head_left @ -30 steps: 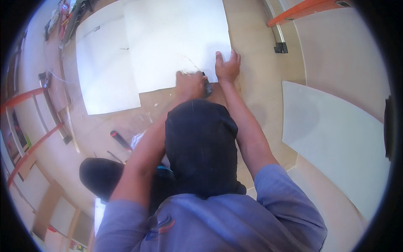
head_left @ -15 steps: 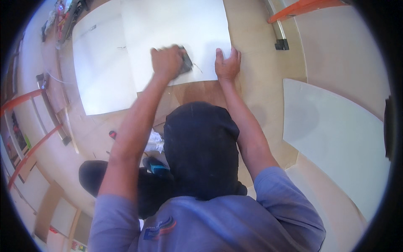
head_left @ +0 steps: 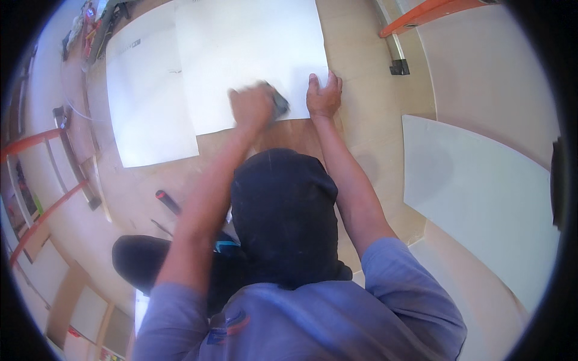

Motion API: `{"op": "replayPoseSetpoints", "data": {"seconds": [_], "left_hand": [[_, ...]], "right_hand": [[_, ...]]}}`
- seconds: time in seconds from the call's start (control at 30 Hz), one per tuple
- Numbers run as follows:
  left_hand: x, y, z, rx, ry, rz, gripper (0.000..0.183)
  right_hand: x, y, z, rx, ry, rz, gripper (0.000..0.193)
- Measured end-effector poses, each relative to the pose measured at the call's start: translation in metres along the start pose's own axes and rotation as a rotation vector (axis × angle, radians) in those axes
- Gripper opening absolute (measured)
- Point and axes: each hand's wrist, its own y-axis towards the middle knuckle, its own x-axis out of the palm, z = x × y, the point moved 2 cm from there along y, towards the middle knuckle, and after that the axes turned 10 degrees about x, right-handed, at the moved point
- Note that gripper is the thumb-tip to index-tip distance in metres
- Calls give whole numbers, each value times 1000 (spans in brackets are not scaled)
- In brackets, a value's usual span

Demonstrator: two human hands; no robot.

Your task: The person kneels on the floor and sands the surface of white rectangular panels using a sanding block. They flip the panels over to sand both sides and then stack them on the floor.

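Observation:
My left hand (head_left: 251,108) is closed round a dark grey, flat pad or block (head_left: 280,103), pressed near the front edge of a large white sheet (head_left: 241,48). Motion blurs the hand, and its fingers cover part of the pad, so its exact kind is unclear. At the sheet's right edge my right hand (head_left: 324,97) grips the border, its thumb on the white face and its fingers at the outer side. A second white sheet (head_left: 150,108) adjoins on the left. Brown board (head_left: 292,133) shows under the front edge.
A red-and-black handled tool (head_left: 167,201) lies on the floor beside my left forearm. Orange ladder parts stand at the left (head_left: 36,144) and top right (head_left: 430,17). A white panel (head_left: 475,186) is to my right. Assorted gear (head_left: 99,30) lies at the far left.
My left hand has moved with the dark pad a little to the right and toward me across the sheet. My right hand keeps its place at the edge. More of the red-and-black handle shows.

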Motion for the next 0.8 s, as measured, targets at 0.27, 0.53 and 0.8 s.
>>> {"op": "replayPoseSetpoints", "data": {"seconds": [0.27, 0.53, 0.8], "left_hand": [[-24, 34, -30, -65, -69, -119, 26], [-25, 28, -8, 60, 30, -115, 33], [3, -24, 35, 223, -156, -120, 33]], "right_hand": [[-7, -1, 7, 17, -40, -11, 57], [-2, 2, 18, -2, -61, 34, 55], [1, -3, 3, 44, -80, 6, 54]]}}
